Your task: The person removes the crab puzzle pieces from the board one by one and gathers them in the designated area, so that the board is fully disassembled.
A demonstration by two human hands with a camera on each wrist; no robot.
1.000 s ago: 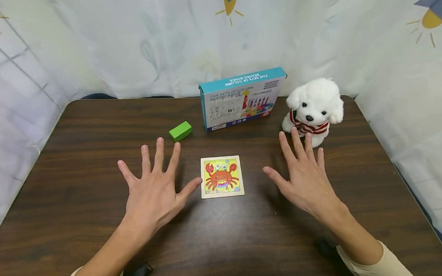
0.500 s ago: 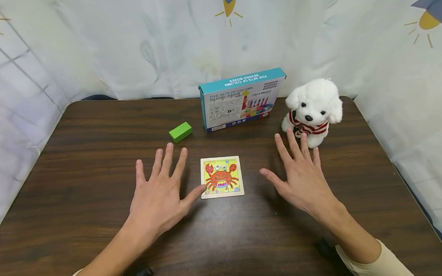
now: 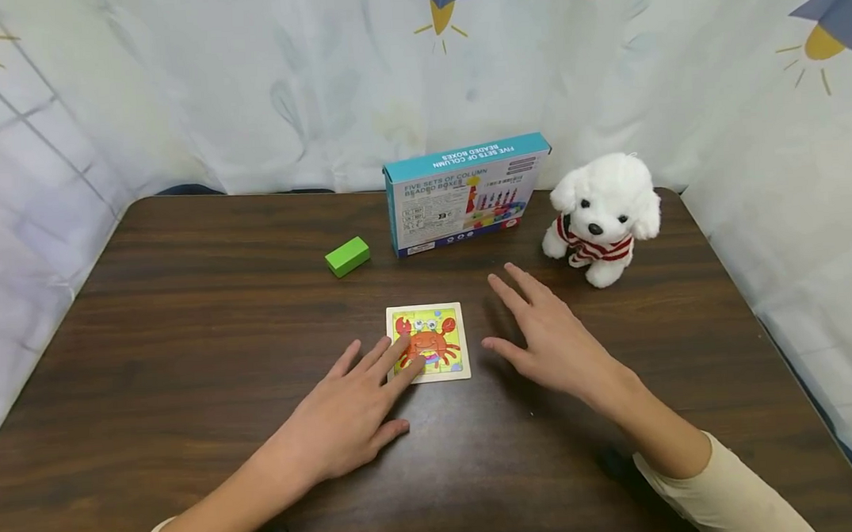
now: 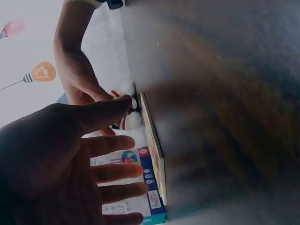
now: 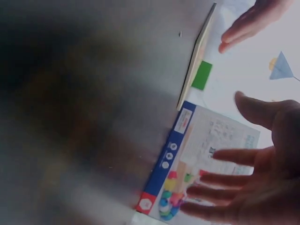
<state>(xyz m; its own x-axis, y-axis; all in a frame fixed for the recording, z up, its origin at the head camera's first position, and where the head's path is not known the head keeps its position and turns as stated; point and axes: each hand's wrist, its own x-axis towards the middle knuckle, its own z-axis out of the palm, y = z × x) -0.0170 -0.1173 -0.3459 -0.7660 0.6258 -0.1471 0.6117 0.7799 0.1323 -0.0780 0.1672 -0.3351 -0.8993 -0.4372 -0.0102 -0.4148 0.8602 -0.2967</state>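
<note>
Gently now: your left hand (image 3: 348,417) and right hand (image 3: 554,338) are apart and empty, left fingers (image 3: 405,376) stretched over the square, yellow-and-red crab puzzle (image 3: 436,342) on the dark wood-grain table (image 3: 185,316), contact unclear, so best steady it lightly by its pale wooden rim (image 3: 465,351)

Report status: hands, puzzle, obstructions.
Left hand partly over crab puzzle, contact unclear. Right hand beside it, holding nothing. Puzzle flat on table. Green block beyond, seemingly not obstructing.
</note>
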